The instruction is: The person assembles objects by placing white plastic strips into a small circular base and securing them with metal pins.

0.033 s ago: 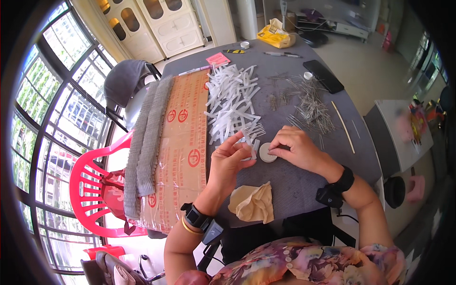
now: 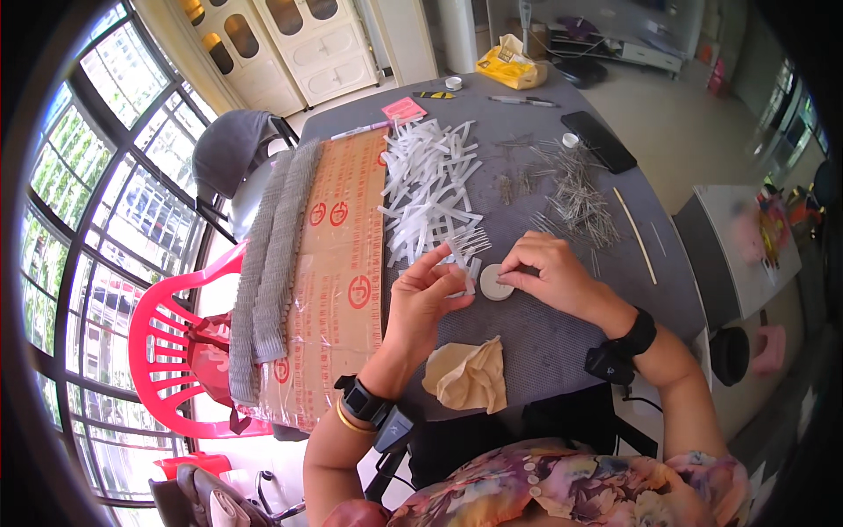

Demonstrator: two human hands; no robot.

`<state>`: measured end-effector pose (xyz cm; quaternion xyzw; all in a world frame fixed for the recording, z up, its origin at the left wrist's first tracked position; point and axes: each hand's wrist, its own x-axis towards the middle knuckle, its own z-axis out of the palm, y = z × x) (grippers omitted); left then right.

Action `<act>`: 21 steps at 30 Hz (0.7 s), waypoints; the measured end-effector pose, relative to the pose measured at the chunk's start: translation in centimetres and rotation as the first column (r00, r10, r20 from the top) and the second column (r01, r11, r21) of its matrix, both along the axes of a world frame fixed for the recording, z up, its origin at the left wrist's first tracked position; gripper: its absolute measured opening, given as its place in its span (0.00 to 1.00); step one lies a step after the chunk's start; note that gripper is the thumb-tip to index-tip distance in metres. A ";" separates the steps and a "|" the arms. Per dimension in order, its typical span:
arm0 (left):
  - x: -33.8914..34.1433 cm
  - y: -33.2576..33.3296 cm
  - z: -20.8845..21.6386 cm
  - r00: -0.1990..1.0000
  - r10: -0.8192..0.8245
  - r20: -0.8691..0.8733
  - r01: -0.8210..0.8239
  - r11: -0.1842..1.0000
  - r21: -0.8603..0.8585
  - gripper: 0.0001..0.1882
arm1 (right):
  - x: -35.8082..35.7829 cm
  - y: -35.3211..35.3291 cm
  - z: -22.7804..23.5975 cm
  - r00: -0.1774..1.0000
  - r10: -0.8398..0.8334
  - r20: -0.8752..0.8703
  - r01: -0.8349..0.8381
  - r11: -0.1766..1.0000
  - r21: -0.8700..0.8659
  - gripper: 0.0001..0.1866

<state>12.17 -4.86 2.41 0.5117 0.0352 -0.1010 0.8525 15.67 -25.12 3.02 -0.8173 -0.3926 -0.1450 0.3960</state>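
Note:
My left hand (image 2: 425, 297) is raised over the near middle of the table, thumb and fingertips pinched on a thin white strip (image 2: 466, 276). Just right of it, my right hand (image 2: 555, 274) has its thumb and forefinger pressed together at the rim of a small round white dish (image 2: 495, 288). Whatever those fingertips hold is too small to make out. Beyond my left hand lies a long heap of white strips (image 2: 428, 189). Several thin metal pins (image 2: 474, 241) lie side by side at its near end. A tan cloth (image 2: 467, 378) rests crumpled near the table's front edge.
A tangled pile of thin metal pins (image 2: 580, 206) lies to the right, beside a wooden stick (image 2: 636, 235) and a black phone-like slab (image 2: 599, 141). Brown cardboard (image 2: 338, 263) with grey knitted fabric (image 2: 277, 255) covers the left side. A red plastic chair (image 2: 149, 351) stands left.

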 end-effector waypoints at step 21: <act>-0.5 -0.3 -0.2 0.989 -0.123 -0.088 0.113 0.987 -0.111 0.15 | -0.9 1.0 -0.3 0.872 0.125 -0.473 0.125 0.877 0.463 0.05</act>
